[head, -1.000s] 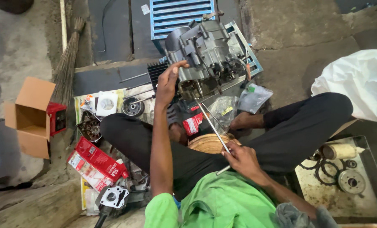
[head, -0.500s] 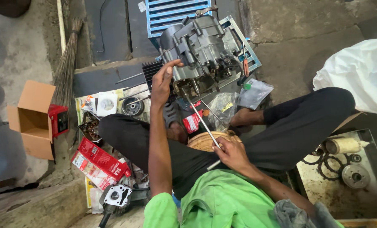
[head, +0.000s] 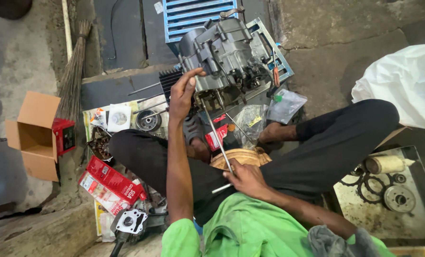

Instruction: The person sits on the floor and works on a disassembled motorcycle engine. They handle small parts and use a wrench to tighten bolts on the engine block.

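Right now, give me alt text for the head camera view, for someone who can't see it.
Seen from above, a seated person in a green shirt rests the left hand on a grey motorcycle engine while the right hand holds a long metal rod angled up to it. Red boxes and an open cardboard box lie to the left.

Concrete floor (head: 346, 28) — I see an engine (head: 224, 52), cardboard box (head: 34, 135), broom (head: 72, 81), red cartons (head: 110, 178), white bag (head: 405, 83) — metal tray (head: 424, 166).
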Tool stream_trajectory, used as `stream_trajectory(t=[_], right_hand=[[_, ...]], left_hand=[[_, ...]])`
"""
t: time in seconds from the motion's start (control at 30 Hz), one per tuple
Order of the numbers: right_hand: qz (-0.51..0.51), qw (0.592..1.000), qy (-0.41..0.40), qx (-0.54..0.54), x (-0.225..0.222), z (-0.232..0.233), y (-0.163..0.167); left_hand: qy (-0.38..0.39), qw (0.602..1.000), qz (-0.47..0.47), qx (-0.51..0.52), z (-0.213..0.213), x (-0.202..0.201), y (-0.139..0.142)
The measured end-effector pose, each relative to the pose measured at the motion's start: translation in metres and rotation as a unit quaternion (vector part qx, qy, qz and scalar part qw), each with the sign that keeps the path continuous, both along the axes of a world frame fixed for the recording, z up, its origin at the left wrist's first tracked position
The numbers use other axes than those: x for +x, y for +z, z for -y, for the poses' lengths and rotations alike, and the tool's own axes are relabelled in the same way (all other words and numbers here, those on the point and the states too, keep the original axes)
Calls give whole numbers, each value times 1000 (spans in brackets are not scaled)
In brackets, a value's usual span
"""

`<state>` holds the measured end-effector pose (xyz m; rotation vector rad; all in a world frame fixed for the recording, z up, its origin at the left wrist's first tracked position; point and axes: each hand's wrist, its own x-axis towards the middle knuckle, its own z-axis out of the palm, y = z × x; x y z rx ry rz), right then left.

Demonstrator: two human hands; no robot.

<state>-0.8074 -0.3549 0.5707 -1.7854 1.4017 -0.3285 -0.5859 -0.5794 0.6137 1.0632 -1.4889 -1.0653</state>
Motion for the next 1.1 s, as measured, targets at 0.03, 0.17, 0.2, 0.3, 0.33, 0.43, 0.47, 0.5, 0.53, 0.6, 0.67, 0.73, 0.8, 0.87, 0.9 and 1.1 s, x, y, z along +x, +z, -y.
stream_trajectory(t=[0.03,0.17,0.2,0.3,0.33,0.43,0.47,0.5,0.53,0.6,0.67,0.73,0.8,0.87,0.9,1.1], right_hand=[[-1,1000,-4,15,0,0,0],[12,999,-28,32,5,-1,-4],[17,999,-33,27,7,-2,-5],[21,998,-41,36,9,-5,-9],[16,998,-36,39,11,-6,-10],[-1,999,-15,34,11,-6,-11],[-9,1000,1,18,10,-5,-9],[-17,1000,20,-1,8,-4,-7],[-40,999,24,-28,6,-3,-4],[-79,993,29,-77,0,-6,6],[-35,998,13,-56,-10,-12,20],[2,1000,-11,3,-20,-18,33],[38,993,-40,101,-27,-23,43],[100,994,-46,29,-24,-16,45],[133,990,-47,-8,-21,-11,44],[151,983,-61,84,-5,3,35]], left_hand=[[-4,1000,-2,2,0,0,0],[0,999,10,48,2,3,-4],[-13,999,-3,32,2,5,-5],[-29,999,-17,-10,0,10,-7],[-30,999,-2,-16,0,11,-7],[-22,1000,-5,11,-2,11,-4],[-17,999,-15,25,-3,10,-3],[-19,999,-30,28,-4,9,-2],[-21,998,-43,32,-5,9,0],[-26,998,-49,36,-5,10,2],[-33,998,-44,37,-4,10,1],[-39,996,-64,38,-2,10,-2],[-38,996,-72,34,-1,10,-5],[-33,997,-62,22,-2,10,-6],[-31,997,-61,24,-2,10,-6],[-21,997,-54,44,-4,7,1]])
